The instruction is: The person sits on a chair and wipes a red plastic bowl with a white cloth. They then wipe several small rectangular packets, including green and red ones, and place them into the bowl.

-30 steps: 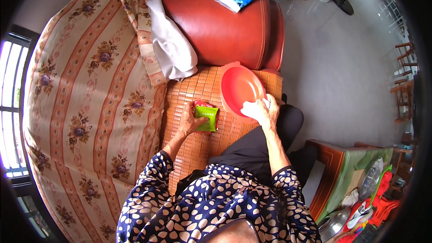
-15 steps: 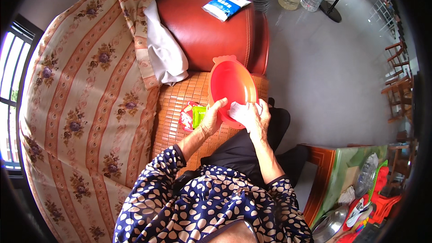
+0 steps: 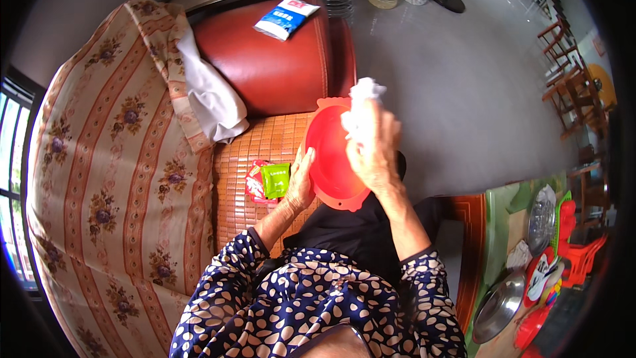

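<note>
The red plastic basin (image 3: 329, 159) is the landmark here; it is tilted on its edge above the woven mat (image 3: 265, 142) of the seat. The left hand (image 3: 299, 182) grips its left rim from behind and keeps it upright. The right hand (image 3: 374, 152) is clenched around a white crumpled cloth (image 3: 361, 109), pressed at the upper right rim of the basin. Left of the basin lie small green and red packets (image 3: 270, 180). I judge the wiping step is underway; next the cloth needs to pass over the inner wall while the left hand holds firm.

Both hands raised, left hand (image 3: 300, 182) cupped, right hand (image 3: 373, 152) clenched
</note>
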A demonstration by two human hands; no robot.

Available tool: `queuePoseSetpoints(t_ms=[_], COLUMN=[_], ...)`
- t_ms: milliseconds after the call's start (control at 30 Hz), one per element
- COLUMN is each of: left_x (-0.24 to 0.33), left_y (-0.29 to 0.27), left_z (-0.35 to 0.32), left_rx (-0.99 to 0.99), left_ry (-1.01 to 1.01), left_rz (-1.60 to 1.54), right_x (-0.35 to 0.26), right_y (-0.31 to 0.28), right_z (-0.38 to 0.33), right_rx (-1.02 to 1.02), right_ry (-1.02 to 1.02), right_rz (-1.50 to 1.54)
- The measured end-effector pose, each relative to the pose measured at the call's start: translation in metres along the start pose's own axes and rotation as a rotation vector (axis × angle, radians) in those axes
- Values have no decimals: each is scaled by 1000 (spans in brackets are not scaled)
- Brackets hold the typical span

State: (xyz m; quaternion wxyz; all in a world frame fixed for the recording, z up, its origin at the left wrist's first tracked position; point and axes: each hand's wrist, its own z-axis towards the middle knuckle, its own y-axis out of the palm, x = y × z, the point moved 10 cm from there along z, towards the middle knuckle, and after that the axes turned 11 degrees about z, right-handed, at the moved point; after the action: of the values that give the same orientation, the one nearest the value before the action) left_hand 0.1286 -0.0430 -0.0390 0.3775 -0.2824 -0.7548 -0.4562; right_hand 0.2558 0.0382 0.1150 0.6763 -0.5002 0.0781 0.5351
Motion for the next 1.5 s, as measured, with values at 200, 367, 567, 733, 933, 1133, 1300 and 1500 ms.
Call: queuePoseSetpoints(t_ms=[200, 367, 567, 733, 933, 1133, 1300, 1500], left_x=[14, -6, -10, 0, 2, 3, 5, 20], left_y=[37, 33, 35, 53, 52, 43, 45, 50], left_z=[-3, -4, 8, 0, -6, 3, -1, -5], left_rx=[-47, 21, -45, -127, -27, 10, -1, -47], left_ry=[123, 50, 144, 234, 345, 296, 286, 263], left_rz=[169, 153, 214, 252, 345, 422, 452, 554], right_x=[23, 12, -5, 23, 42, 50, 52, 24], right_y=[59, 62, 44, 35, 44, 44, 47, 35], right_z=[-41, -79, -61, -26, -41, -71, -93, -91], right_rx=[-353, -536, -311, -126, -218, -346, -589, -773], right_ry=[-20, -57, -245, -162, 6, 257, 427, 328], right_rz=[-203, 53, 227, -83, -385, -207, -57, 687])
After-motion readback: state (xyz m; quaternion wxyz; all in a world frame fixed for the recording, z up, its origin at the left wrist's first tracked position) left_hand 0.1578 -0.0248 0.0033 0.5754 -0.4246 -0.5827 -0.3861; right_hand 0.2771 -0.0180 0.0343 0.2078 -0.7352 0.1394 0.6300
